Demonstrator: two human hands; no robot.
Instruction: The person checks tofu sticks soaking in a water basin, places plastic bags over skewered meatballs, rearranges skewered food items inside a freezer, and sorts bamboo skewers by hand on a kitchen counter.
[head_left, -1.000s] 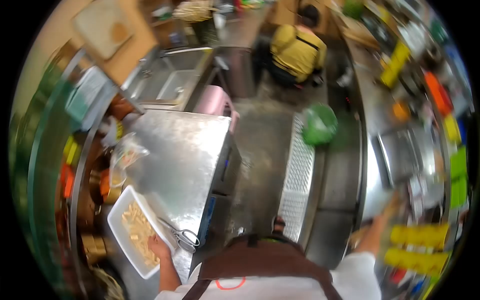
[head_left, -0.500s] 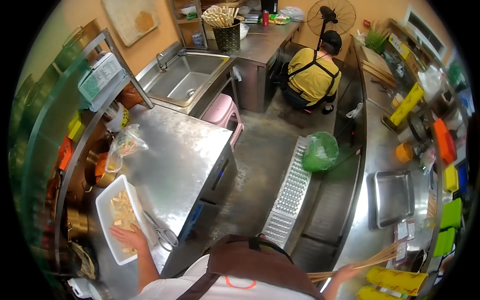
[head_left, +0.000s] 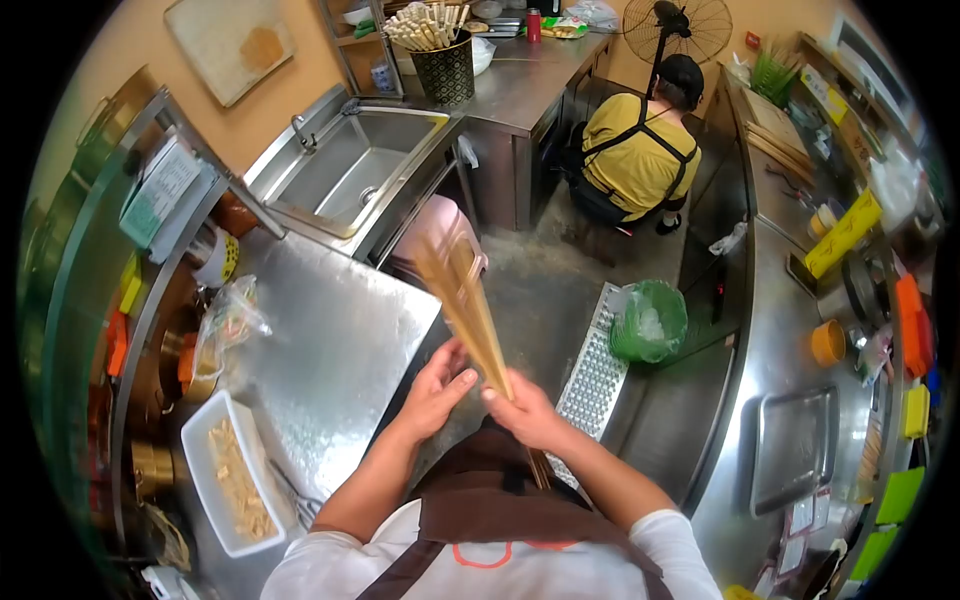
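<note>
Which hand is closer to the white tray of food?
Left. The left hand is on the side of the white tray; the right hand, gripping the sticks, is farther away.
</note>
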